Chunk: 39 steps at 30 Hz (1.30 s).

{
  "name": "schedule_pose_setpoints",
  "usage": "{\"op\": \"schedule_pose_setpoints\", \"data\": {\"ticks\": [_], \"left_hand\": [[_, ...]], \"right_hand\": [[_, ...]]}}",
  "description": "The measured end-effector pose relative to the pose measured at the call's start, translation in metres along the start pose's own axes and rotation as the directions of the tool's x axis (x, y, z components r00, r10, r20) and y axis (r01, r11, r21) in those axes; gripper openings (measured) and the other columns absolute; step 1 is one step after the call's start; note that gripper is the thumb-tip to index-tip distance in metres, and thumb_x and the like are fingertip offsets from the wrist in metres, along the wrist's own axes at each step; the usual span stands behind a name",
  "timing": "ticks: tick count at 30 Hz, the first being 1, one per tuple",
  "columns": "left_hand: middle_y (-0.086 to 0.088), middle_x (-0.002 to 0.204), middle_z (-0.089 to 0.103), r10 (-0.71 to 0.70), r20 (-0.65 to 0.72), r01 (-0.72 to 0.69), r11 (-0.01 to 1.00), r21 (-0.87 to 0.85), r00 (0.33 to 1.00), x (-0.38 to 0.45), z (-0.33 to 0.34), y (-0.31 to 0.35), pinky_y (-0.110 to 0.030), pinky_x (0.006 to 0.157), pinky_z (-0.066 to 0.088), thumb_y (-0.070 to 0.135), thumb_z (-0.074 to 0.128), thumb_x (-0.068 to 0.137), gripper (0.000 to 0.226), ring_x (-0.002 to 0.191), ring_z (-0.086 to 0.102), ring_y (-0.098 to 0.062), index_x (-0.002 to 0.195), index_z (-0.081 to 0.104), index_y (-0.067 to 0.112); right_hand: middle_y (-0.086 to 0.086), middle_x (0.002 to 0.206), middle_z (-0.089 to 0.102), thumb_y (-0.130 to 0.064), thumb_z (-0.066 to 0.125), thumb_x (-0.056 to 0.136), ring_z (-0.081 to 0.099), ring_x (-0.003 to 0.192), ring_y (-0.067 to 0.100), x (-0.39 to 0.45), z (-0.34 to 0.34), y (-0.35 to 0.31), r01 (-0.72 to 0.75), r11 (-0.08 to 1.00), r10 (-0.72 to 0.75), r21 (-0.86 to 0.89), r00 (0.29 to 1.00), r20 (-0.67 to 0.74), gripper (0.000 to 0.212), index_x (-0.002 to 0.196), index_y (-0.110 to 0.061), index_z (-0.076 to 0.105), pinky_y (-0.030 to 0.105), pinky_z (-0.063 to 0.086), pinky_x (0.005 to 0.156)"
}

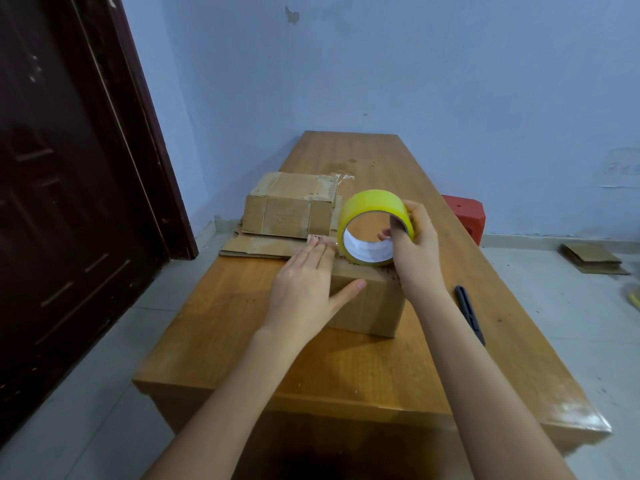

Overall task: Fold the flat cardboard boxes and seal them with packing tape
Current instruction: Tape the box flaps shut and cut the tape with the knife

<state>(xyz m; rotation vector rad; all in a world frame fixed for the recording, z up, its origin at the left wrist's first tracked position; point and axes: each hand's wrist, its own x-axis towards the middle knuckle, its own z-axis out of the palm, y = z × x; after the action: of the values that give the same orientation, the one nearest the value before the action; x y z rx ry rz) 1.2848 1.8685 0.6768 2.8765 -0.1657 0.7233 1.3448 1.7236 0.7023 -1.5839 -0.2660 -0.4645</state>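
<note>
The box [367, 303] top is mostly hidden under the left hand [304, 289], the right hand [415, 251] and the tape roll [372, 226], so its flaps and any seam cannot be seen. Whether a tape strip runs from the roll to the box cannot be told. The right fingers inside the roll's core are partly covered by its rim. The flat cardboard [256, 245] lies largely beneath the taped box [291, 209]. The black tool [469, 313] is partly behind the right forearm; its kind is unclear. The red stool [465, 213] is half hidden by the table [221, 327]. Both forearms and the door [69, 168] are cut off by the edges.
</note>
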Motion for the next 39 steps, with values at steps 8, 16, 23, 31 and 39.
{"op": "schedule_pose_setpoints", "data": {"ticks": [8, 16, 23, 31, 39], "left_hand": [[-0.014, 0.122, 0.063, 0.008, 0.016, -0.009, 1.0, 0.019, 1.0, 0.002, 0.0, 0.002, -0.036, 0.1, 0.042, 0.063, 0.034, 0.086, 0.074, 0.119, 0.057, -0.026, 0.115, 0.064, 0.002], [-0.023, 0.134, 0.051, 0.036, 0.073, -0.046, 0.989, 0.138, 0.997, 0.011, -0.016, 0.016, -0.035, 0.116, 0.02, 0.067, 0.027, 0.085, 0.086, 0.13, 0.045, -0.027, 0.119, 0.06, -0.005], [-0.018, 0.117, 0.065, -0.032, -0.013, 0.032, 0.997, 0.076, 0.999, 0.007, 0.009, 0.019, -0.035, 0.096, 0.046, 0.069, 0.034, 0.077, 0.085, 0.111, 0.062, -0.025, 0.108, 0.067, -0.003], [-0.015, 0.112, 0.068, -0.001, -0.1, 0.01, 0.997, 0.082, 0.995, 0.006, 0.013, 0.013, -0.033, 0.094, 0.048, 0.073, 0.032, 0.078, 0.087, 0.107, 0.065, -0.022, 0.107, 0.069, -0.001], [-0.014, 0.122, 0.063, 0.056, -0.122, -0.052, 0.998, 0.038, 0.991, 0.006, 0.016, 0.008, -0.036, 0.102, 0.042, 0.07, 0.029, 0.085, 0.082, 0.118, 0.058, -0.025, 0.118, 0.063, 0.003]], "right_hand": [[0.007, 0.088, 0.064, -0.002, 0.051, 0.089, 0.058, 0.078, 0.016, 0.001, -0.002, -0.001, -0.065, 0.997, 0.063, -0.038, 0.997, -0.05, 0.019, 0.099, -0.016, 0.06, 0.015, 0.044, 0.063], [-0.003, 0.087, 0.067, -0.011, 0.061, 0.087, 0.059, 0.081, 0.011, -0.001, -0.003, -0.002, -0.231, 0.973, 0.231, 0.0, 0.973, -0.003, 0.012, 0.097, -0.01, 0.067, 0.027, 0.047, 0.072], [-0.005, 0.076, 0.065, -0.016, 0.056, 0.095, 0.058, 0.076, 0.009, -0.001, -0.005, -0.003, -0.289, 0.957, 0.288, 0.038, 0.957, 0.031, 0.022, 0.1, 0.003, 0.065, 0.026, 0.047, 0.073], [-0.004, 0.076, 0.063, -0.027, 0.054, 0.097, 0.057, 0.075, 0.013, -0.007, -0.004, 0.005, -0.203, 0.979, 0.203, -0.005, 0.979, -0.032, 0.025, 0.087, -0.006, 0.063, 0.026, 0.045, 0.066], [0.001, 0.078, 0.063, -0.022, 0.059, 0.094, 0.06, 0.069, 0.003, -0.011, -0.002, 0.008, -0.199, 0.937, 0.271, 0.285, 0.932, -0.239, 0.019, 0.104, -0.006, 0.059, 0.023, 0.047, 0.072]]}}
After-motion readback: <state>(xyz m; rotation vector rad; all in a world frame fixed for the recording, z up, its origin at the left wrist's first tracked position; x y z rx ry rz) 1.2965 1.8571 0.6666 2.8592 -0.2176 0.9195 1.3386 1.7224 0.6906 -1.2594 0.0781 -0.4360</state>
